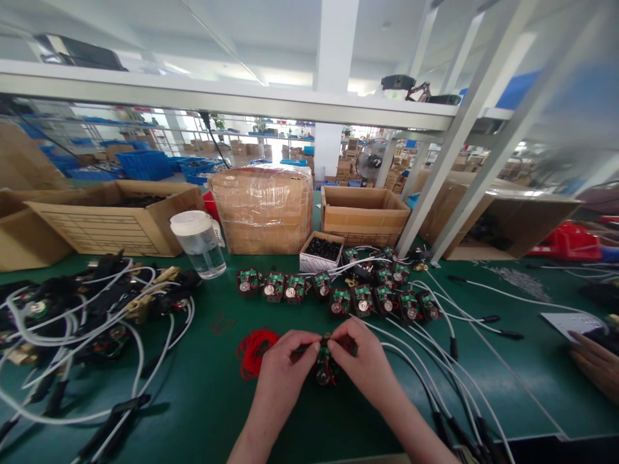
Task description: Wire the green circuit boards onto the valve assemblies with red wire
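Between my two hands sits a small device with a green circuit board (322, 368), red wires and a round metallic part. My left hand (294, 353) pinches its upper edge from the left, thumb and forefinger together. From the right, my right hand (356, 348) grips the same upper edge, its fingertips almost meeting the left ones. Whatever small piece lies under the fingertips is hidden. Just left of my left hand lies a bundle of red wires (255, 351). Similar circuit-board devices (362, 300) stand in rows beyond my hands.
A pile of devices with white cables (97, 316) covers the left. White cables with black ends (445, 367) spread rightward. Behind are a water cup (199, 245), a small box of black parts (322, 252) and cardboard boxes (264, 212). Another person's hand (597, 364) is at far right.
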`<act>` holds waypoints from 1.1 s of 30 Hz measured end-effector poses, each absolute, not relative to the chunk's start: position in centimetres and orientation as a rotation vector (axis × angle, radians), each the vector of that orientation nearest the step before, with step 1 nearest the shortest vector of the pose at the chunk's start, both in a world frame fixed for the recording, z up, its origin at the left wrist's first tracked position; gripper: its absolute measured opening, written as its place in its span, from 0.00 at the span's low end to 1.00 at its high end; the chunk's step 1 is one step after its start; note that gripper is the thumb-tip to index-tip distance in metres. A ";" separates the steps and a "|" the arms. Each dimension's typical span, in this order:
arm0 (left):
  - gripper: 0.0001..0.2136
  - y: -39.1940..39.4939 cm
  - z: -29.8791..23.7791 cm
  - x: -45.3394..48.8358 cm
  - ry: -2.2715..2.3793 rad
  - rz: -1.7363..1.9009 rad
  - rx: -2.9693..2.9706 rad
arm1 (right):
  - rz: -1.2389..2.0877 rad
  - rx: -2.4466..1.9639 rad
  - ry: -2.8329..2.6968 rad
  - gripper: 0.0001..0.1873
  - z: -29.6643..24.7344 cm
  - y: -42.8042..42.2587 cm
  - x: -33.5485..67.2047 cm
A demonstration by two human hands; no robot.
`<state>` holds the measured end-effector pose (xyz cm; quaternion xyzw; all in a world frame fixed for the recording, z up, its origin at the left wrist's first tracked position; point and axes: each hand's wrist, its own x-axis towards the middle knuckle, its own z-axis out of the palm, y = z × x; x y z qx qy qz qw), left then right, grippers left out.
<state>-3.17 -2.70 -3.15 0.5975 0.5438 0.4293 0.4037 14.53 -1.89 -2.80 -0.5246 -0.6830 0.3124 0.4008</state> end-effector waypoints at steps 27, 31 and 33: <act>0.10 -3.0 -3.9 -3.6 1.370 1.109 1.484 | 0.985 -1.201 -1.773 0.20 -3.8 -3.4 16.8; 0.10 -3.0 -3.9 -3.5 1.379 1.112 1.486 | 1.013 -1.234 -1.752 0.28 -4.7 -4.1 16.7; 0.10 -3.0 -3.8 -3.5 1.387 1.108 1.484 | 1.018 -1.239 -1.760 0.31 -5.0 -4.5 16.7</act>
